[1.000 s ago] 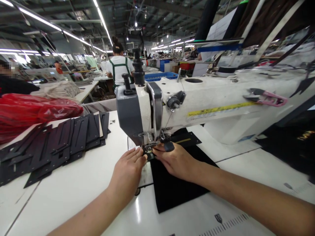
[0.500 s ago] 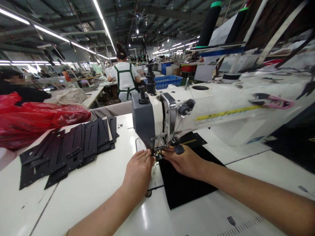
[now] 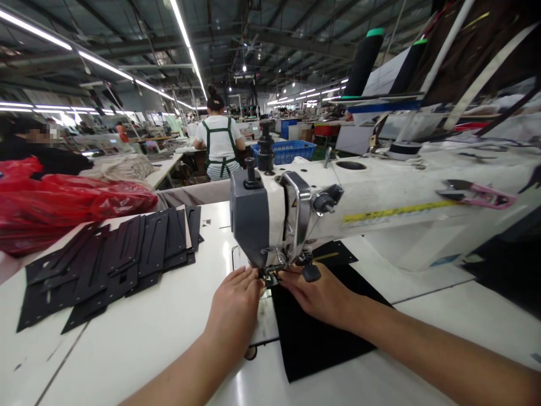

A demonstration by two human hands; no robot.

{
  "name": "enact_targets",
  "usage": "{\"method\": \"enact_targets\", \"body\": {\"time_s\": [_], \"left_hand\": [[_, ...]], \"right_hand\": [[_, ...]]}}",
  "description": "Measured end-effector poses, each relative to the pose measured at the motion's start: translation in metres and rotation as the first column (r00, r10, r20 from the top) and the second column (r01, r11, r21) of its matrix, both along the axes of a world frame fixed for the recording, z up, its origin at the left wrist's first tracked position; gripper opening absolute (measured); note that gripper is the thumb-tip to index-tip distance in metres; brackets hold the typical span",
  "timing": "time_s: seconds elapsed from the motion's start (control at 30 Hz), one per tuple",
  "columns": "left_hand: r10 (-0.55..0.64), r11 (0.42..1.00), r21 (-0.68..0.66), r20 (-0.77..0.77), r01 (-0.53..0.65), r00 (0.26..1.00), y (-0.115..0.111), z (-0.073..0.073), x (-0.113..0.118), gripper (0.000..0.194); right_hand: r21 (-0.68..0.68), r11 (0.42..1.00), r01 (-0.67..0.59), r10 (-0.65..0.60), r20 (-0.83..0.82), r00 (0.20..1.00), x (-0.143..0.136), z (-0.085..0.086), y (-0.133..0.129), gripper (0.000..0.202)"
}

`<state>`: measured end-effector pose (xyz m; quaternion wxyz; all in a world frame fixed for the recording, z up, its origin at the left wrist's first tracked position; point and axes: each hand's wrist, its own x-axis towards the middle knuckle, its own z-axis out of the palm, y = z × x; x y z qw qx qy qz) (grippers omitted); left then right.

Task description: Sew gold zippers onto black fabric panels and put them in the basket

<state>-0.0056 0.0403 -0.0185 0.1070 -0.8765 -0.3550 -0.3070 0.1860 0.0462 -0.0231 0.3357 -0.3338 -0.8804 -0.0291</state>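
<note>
A white and grey sewing machine [image 3: 250, 217] stands over the white table. Black fabric [image 3: 313, 338] lies flat beneath its head and reaches toward the table's front. Left of the presser foot [image 3: 269, 277] is my left hand [image 3: 236, 301], its fingers together and their tips close to the foot; what they press on is too small to tell. My right hand [image 3: 323, 293] rests on the black fabric just right of the foot, fingers pressed together at the fabric's edge. Behind it a black piece with a yellowish strip [image 3: 329, 255] shows under the machine arm.
Overlapping black cut pieces [image 3: 122, 248] lie on the left of the table [image 3: 147, 338]. Beyond them is a red plastic bag [image 3: 76, 197]. Pink-handled snips [image 3: 477, 193] rest on the machine arm. A person [image 3: 220, 138] sits ahead near a blue basket [image 3: 291, 151].
The camera view has shifted slightly, so the machine and table appear lower. Both hands keep nearly the same places beside the presser foot.
</note>
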Motion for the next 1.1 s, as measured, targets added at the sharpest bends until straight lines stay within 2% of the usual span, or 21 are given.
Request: {"method": "enact_targets", "body": {"time_s": [0.43,0.57,0.67,0.8,0.93,1.0,1.1], "left_hand": [[0.024,1.0,-0.007,-0.006,-0.024,1.0,-0.002,0.0,0.0,0.019],[0.043,0.999,-0.029,0.0,-0.043,0.999,-0.006,0.004,-0.002,0.022],[0.086,0.995,-0.043,-0.058,-0.088,0.995,-0.014,0.006,-0.007,0.023],[0.175,0.983,-0.021,-0.202,-0.183,0.964,-0.03,0.005,-0.009,0.034],[0.144,0.981,-0.082,-0.289,-0.175,0.946,-0.054,0.006,0.007,0.037],[0.09,0.979,-0.151,-0.269,-0.135,0.959,-0.068,0.007,0.017,0.039],[0.031,0.952,-0.297,-0.137,-0.071,0.99,-0.086,0.009,0.029,0.038]], "right_hand": [[0.02,0.999,0.039,-0.038,-0.066,0.997,-0.003,-0.003,-0.003,0.018],[-0.012,0.997,0.078,-0.079,-0.045,0.996,-0.005,0.0,-0.004,0.019],[-0.02,0.992,0.124,-0.124,-0.002,0.992,0.005,0.003,-0.01,0.023],[0.025,0.962,0.272,-0.273,0.141,0.952,0.027,0.0,-0.041,0.032],[0.072,0.934,0.349,-0.356,0.156,0.921,0.033,-0.006,-0.089,0.037],[0.108,0.922,0.373,-0.384,0.122,0.915,0.03,-0.006,-0.107,0.035],[0.152,0.9,0.408,-0.42,0.053,0.906,0.025,-0.007,-0.125,0.032]]}}
